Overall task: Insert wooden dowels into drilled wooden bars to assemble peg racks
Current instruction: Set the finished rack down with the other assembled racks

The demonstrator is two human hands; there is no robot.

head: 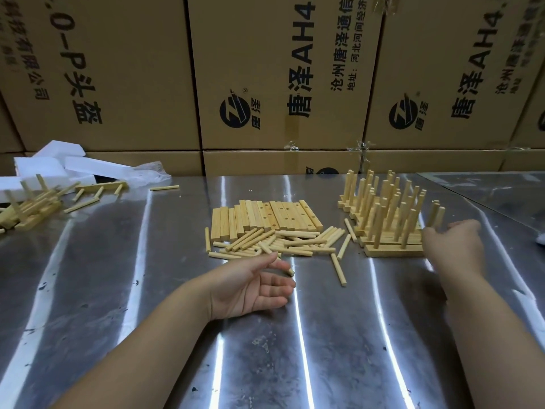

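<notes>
Here, on the steel table [141,290], the loose dowels [277,243] lie in a scattered heap at the middle. The drilled bars [265,216] are packed side by side in a row just behind them. To the right stands a cluster of finished peg racks [386,214], their pegs upright.

The left hand [253,286] rests on the table just in front of the heap, palm turned inward and fingers relaxed and apart. One dowel end [290,272] shows at its fingertips. The right hand [455,246] is blurred at the right end of the racks, and I can't tell whether it grips anything.

Far left there's a second jumble of racks [32,206] beside white foam blocks [59,163], with a lone dowel [164,188] nearby. Printed cartons [118,69] are stacked along the back.
</notes>
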